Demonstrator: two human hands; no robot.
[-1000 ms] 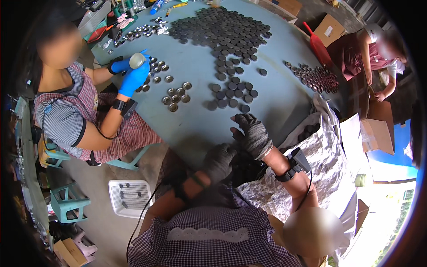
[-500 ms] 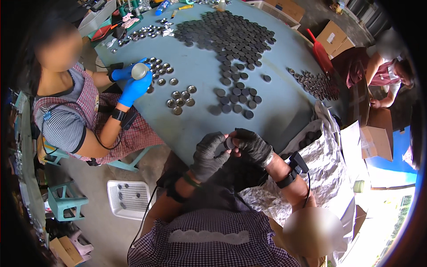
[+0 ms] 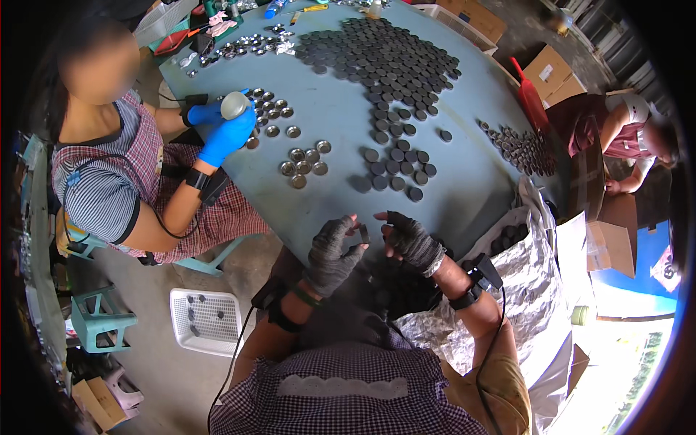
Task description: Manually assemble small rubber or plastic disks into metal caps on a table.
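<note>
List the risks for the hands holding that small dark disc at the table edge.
The left hand pinches a small dark disc past the table edge, the right hand beside it; a slip would probably drop it into the dark pile below. Knit gloves may weaken the grip. Reaching forward could scatter the loose dark discs nearby.

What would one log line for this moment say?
left hand: holds small dark disc | right hand: beside disc, fingers open | blue table: many dark discs | co-worker's blue-gloved hand: holds pale round object

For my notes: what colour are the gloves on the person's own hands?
Dark grey, fingerless gloves, seen in the head view.
</note>
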